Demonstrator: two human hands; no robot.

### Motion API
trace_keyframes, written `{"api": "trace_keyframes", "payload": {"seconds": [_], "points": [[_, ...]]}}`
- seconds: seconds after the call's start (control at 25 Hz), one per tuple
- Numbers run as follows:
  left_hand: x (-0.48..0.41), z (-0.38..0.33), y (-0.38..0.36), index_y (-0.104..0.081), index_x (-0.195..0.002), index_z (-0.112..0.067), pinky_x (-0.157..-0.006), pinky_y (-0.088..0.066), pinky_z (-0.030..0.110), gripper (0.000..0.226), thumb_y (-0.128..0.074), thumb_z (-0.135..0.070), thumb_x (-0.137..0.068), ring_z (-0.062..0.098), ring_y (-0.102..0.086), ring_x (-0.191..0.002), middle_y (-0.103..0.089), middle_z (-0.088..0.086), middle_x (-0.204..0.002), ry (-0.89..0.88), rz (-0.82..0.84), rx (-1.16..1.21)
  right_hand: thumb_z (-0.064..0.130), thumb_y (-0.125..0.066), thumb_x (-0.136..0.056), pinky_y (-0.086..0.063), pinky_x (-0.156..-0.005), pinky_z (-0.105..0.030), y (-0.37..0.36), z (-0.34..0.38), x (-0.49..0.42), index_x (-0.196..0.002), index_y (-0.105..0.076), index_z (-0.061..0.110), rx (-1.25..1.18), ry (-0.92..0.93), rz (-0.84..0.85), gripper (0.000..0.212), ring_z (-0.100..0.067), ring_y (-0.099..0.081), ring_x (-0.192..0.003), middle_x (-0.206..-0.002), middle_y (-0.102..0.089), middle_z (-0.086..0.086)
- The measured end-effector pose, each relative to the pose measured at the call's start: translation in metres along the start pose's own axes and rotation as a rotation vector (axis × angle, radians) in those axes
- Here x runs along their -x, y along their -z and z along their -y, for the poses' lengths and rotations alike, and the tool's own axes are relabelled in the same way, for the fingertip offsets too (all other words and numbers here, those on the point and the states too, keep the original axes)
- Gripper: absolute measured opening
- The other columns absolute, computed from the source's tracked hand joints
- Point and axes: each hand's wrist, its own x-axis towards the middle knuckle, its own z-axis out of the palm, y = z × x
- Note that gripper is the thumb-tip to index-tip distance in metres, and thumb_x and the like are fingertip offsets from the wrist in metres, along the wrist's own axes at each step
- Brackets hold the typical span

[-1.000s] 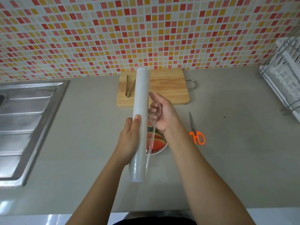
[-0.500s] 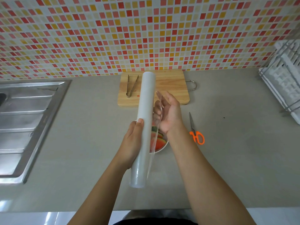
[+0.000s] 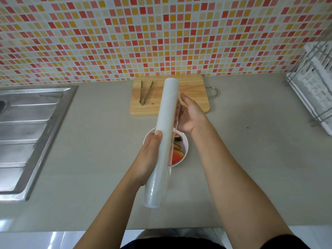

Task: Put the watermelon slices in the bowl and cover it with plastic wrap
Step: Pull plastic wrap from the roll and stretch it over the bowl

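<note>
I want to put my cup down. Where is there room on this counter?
Bare counter lies between the sink and the left arm, and between the right arm and the dish rack. The middle is crowded: left hand and right hand hold the wrap roll over the bowl, cutting board with tongs behind.

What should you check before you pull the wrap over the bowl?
1. Watermelon slices in the bowl: ok.
2. Left hand grips the plastic wrap roll: ok.
3. Right hand pinches the loose film: ok.
4. Roll held above the bowl: ok.
5. Film wide enough to cover the bowl: not ok, only a narrow strip out.
6. Tongs out of the way on the cutting board: ok.
</note>
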Motion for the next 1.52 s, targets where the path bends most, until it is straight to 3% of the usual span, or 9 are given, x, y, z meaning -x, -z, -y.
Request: {"api": "trace_keyframes", "payload": {"seconds": [0.12,0.28,0.4,0.56,0.64,0.8,1.08,1.36,1.52], "points": [[-0.002,0.001,0.002,-0.055,-0.109,-0.028,-0.058,-0.053,0.033,0.048,-0.039,-0.067,-0.084,0.019,-0.067,-0.069,-0.069,0.002,-0.088,0.008,-0.013,0.011,0.034,-0.063,-0.086,-0.037,-0.041,-0.014,-0.003,0.004,-0.002,-0.073,-0.059,0.018,-0.065,0.045,-0.042,0.021,-0.004,-0.047,-0.037,-0.044,-0.050,0.009],[-0.005,0.001,0.007,-0.055,-0.106,-0.027,-0.060,-0.053,0.032,0.053,-0.037,-0.070,-0.081,0.019,-0.067,-0.071,-0.066,0.009,-0.095,0.023,-0.082,-0.027,0.029,-0.058,-0.091,-0.033,-0.040,-0.017,-0.009,0.004,0.000,-0.086,-0.059,0.026,0.099,0.511,-0.081,0.006,-0.003,-0.041,-0.045,-0.052,-0.046,0.010],[-0.005,-0.002,0.008,-0.053,-0.092,-0.034,-0.050,-0.048,0.014,0.039,-0.032,-0.067,-0.088,0.000,-0.064,-0.065,-0.064,-0.015,-0.079,-0.051,-0.167,-0.145,0.031,-0.053,-0.094,-0.035,-0.045,-0.019,-0.012,0.004,0.004,-0.090,-0.059,0.030,0.149,0.788,-0.023,0.007,-0.004,-0.043,-0.052,-0.063,-0.053,0.010],[-0.009,-0.009,0.014,-0.050,-0.094,-0.033,-0.056,-0.045,0.023,0.037,-0.031,-0.064,-0.091,0.005,-0.063,-0.071,-0.064,-0.009,-0.084,-0.081,-0.247,-0.288,0.066,-0.043,-0.084,-0.047,-0.055,-0.025,0.010,-0.021,0.010,-0.111,-0.056,0.026,0.103,0.337,0.060,0.050,-0.012,-0.054,-0.066,-0.084,-0.058,0.001],[-0.011,-0.009,0.019,-0.050,-0.101,-0.031,-0.054,-0.043,0.019,0.034,-0.034,-0.059,-0.093,0.001,-0.062,-0.070,-0.063,-0.009,-0.086,-0.085,-0.258,-0.376,0.060,-0.047,-0.086,-0.046,-0.057,-0.025,0.023,-0.041,0.011,-0.106,-0.062,0.017,0.266,0.156,0.055,0.050,-0.013,-0.053,-0.068,-0.078,-0.057,0.003],[-0.014,-0.004,0.020,-0.044,-0.103,-0.025,-0.053,-0.038,0.021,0.031,-0.035,-0.053,-0.095,0.001,-0.055,-0.068,-0.056,-0.012,-0.079,-0.041,-0.304,-0.569,0.030,-0.048,-0.096,-0.049,-0.055,-0.021,0.029,-0.058,0.007,-0.088,-0.070,0.030,0.499,0.385,-0.057,0.023,-0.005,-0.056,-0.062,-0.063,-0.056,0.014],[-0.015,-0.002,0.003,-0.042,-0.108,-0.025,-0.059,-0.039,0.022,0.023,-0.043,-0.043,-0.094,0.005,-0.054,-0.080,-0.054,-0.012,-0.090,-0.026,-0.211,-0.494,0.043,-0.036,-0.096,-0.049,-0.063,-0.038,0.040,-0.066,0.006,-0.076,-0.057,0.043,0.597,0.702,-0.345,0.028,-0.016,-0.058,-0.066,-0.066,-0.057,0.010],[-0.021,-0.010,0.002,-0.036,-0.114,-0.039,-0.058,-0.045,0.024,0.023,-0.038,-0.051,-0.094,0.006,-0.061,-0.080,-0.059,-0.013,-0.094,-0.096,-0.194,-0.418,0.034,-0.052,-0.092,-0.044,-0.053,-0.024,0.051,-0.061,0.010,-0.086,-0.062,0.023,0.407,0.471,-0.069,0.016,-0.007,-0.055,-0.058,-0.056,-0.058,0.011],[-0.025,-0.011,0.006,-0.038,-0.114,-0.041,-0.061,-0.044,0.024,0.023,-0.038,-0.053,-0.094,0.004,-0.060,-0.082,-0.059,-0.016,-0.093,-0.099,-0.178,-0.409,0.046,-0.046,-0.093,-0.053,-0.055,-0.024,0.047,-0.070,0.016,-0.071,-0.071,0.023,0.408,0.243,0.084,0.040,-0.010,-0.066,-0.061,-0.066,-0.068,0.003]]}}
